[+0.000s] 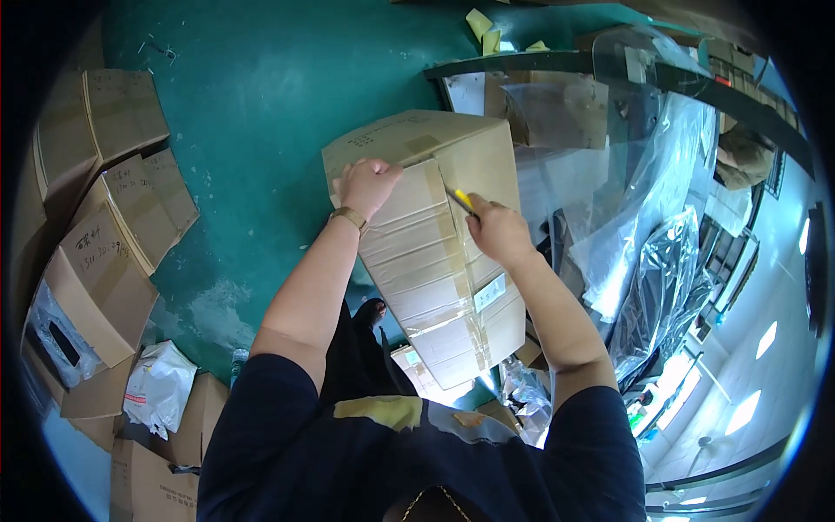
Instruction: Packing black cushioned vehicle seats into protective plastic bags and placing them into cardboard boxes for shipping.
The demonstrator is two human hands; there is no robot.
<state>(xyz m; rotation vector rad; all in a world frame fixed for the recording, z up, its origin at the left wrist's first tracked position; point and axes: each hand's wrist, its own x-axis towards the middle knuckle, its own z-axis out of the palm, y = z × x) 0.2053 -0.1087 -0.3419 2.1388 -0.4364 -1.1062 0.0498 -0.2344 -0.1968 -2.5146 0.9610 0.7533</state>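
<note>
A tall brown cardboard box (417, 252) stands in front of me, its taped seam running lengthwise down the face. My left hand (369, 184) is closed at the upper left edge of that face, fingers curled against the cardboard. In my right hand (499, 230) is a yellow box cutter (462, 199), its blade end at the seam near the top of the box. Part of the seam by the blade looks dark, like a slit. A white label (490, 292) sits lower on the face, beside the tape.
Stacked cartons (122, 200) line the left side, with a white plastic bag (161, 387) among them. To the right, clear plastic sheeting (635, 200) hangs by a dark-edged table (557, 63) with another carton (557, 113). The floor (252, 96) is green.
</note>
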